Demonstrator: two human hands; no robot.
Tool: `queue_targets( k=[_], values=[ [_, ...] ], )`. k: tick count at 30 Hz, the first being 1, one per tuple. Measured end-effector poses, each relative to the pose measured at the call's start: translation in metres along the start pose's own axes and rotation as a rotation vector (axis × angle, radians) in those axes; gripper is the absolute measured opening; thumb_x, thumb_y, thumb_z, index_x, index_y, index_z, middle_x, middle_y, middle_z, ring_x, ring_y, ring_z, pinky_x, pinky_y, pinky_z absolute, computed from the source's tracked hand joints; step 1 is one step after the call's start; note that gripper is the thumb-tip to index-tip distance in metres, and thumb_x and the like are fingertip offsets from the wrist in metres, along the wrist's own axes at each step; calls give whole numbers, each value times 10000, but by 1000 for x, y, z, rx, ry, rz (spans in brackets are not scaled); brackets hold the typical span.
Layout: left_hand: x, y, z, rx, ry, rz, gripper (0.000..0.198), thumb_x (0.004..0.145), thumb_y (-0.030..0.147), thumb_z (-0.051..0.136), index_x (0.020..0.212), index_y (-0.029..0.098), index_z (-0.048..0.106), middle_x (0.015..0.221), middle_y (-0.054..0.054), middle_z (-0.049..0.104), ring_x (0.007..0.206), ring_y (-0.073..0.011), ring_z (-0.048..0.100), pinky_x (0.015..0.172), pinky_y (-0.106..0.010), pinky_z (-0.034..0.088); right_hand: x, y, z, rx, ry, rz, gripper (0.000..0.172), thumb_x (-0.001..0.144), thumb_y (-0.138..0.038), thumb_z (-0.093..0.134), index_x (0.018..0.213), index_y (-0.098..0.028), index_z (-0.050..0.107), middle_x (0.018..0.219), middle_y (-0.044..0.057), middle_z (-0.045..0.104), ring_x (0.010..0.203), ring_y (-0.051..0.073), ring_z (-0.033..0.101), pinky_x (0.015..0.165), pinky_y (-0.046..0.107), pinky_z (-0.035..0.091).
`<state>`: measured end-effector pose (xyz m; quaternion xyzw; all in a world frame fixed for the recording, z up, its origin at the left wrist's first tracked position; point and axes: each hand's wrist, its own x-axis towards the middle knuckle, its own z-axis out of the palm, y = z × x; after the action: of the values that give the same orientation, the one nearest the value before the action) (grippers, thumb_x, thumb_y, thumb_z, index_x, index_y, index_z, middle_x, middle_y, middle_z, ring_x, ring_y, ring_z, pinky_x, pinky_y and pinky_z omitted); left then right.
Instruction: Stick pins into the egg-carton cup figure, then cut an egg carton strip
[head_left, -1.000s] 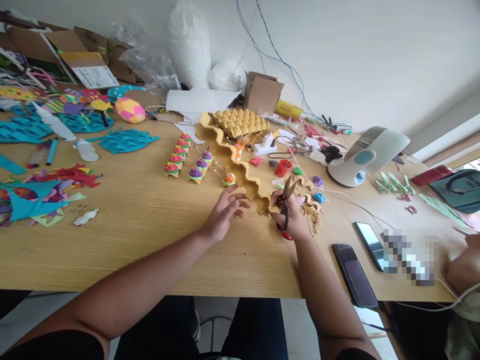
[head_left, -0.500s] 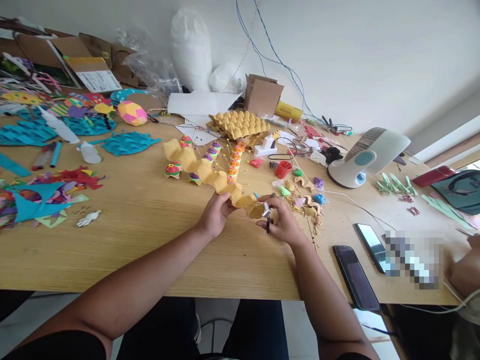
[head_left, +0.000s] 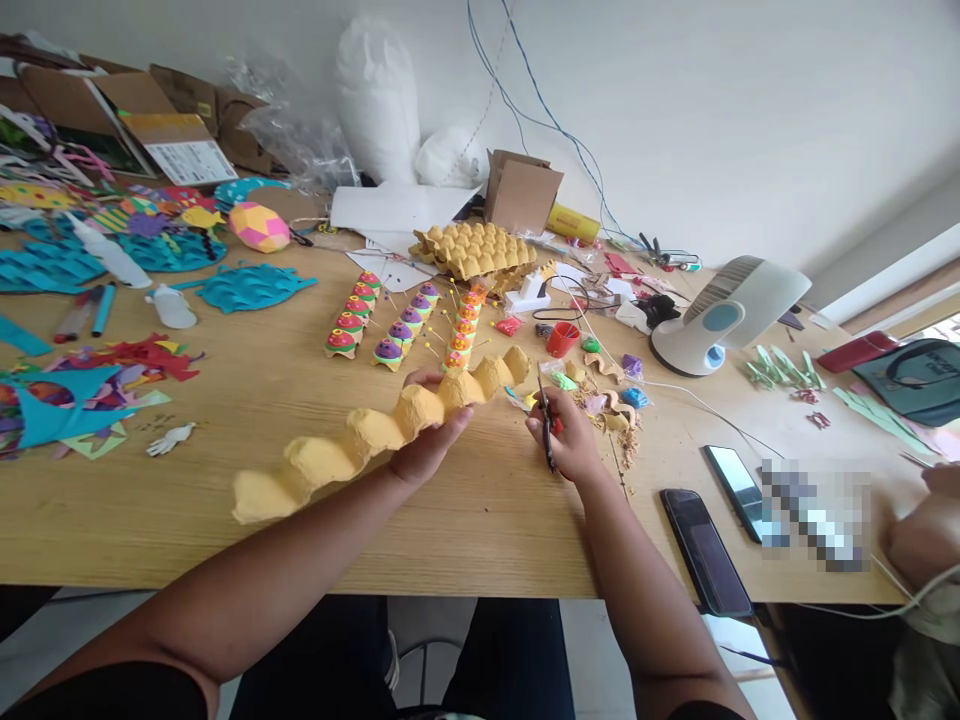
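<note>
My left hand grips a long strip of yellow egg carton around its middle, thumb in front. The strip slants from low left to upper right, above the table. A pair of scissors with dark handles is in my right hand, blades pointing up, just apart from the strip's right end. Beyond the strip stand three decorated carton rows: a red and green one, a purple one and an orange one with yellow-tipped stalks.
An egg tray lies at the back. Carton scraps, clay packets and a red cup are on the right, near a white fan. Two phones lie at the front right, beside another person's hand. Coloured paper scraps cover the left.
The carton strip has swung round, its left end now low and near my left forearm. My right hand with the scissors has come away from the strip's end.
</note>
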<state>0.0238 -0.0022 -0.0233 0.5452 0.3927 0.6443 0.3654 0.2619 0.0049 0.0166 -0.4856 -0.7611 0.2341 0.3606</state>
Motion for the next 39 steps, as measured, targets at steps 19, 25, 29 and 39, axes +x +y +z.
queue_targets(
  k=[19, 25, 29, 39],
  values=[
    [-4, 10, 6, 73, -65, 237, 563, 848, 413, 755, 1317, 319, 458, 1326, -43, 587, 1296, -296, 569, 1100, -509, 457, 1, 5, 8, 23, -108, 58, 285, 875, -413, 658, 1111, -261, 609, 737, -24, 549, 663, 166, 504, 629, 273, 379],
    [-3, 9, 6, 131, -45, 198, 568, 835, 455, 751, 1305, 310, 468, 1344, -57, 579, 1257, -292, 592, 1063, -505, 495, 1, 4, 8, 14, -92, 58, 243, 887, -396, 643, 1081, -255, 605, 706, -36, 527, 635, 155, 480, 614, 268, 350],
    [-1, 11, 6, 92, -49, 161, 540, 840, 432, 755, 1288, 293, 488, 1317, -65, 604, 1217, -270, 616, 1048, -487, 521, 2, 4, 7, -67, -66, 53, 216, 892, -409, 636, 1034, -248, 610, 706, -27, 549, 646, 159, 492, 628, 270, 349],
    [2, 6, 4, 112, 48, 159, 492, 831, 444, 759, 1233, 267, 537, 1184, -64, 664, 1045, -232, 684, 944, -437, 572, 3, 4, 7, -161, -52, 54, 261, 906, -452, 616, 1041, -229, 639, 728, -7, 605, 658, 161, 533, 617, 251, 350]
  ],
)
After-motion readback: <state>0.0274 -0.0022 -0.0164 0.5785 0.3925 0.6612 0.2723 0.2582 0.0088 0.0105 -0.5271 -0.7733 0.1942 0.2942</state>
